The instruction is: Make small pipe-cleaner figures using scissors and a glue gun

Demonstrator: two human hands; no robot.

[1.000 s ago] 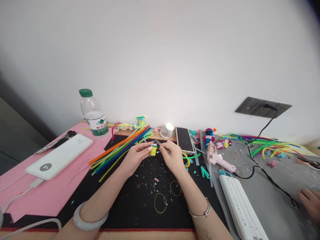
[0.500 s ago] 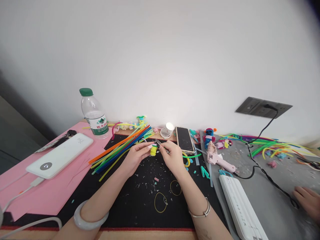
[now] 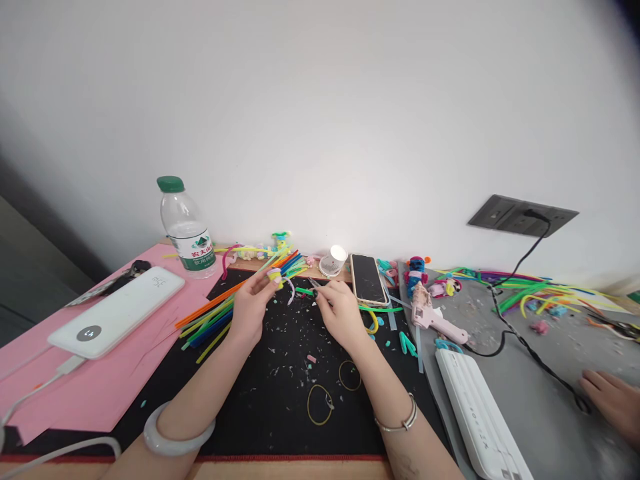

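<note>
The left hand [image 3: 253,303] grip pinches the yellow piece [image 3: 274,275], ten o'clock from the right hand [image 3: 340,312] pinching a small metal tool [image 3: 315,284]; I would turn the piece slowly.

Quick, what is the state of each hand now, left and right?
Left hand: closed, holding a small yellow craft piece in its fingertips.
Right hand: closed on a small dark tool, perhaps scissors.
</note>
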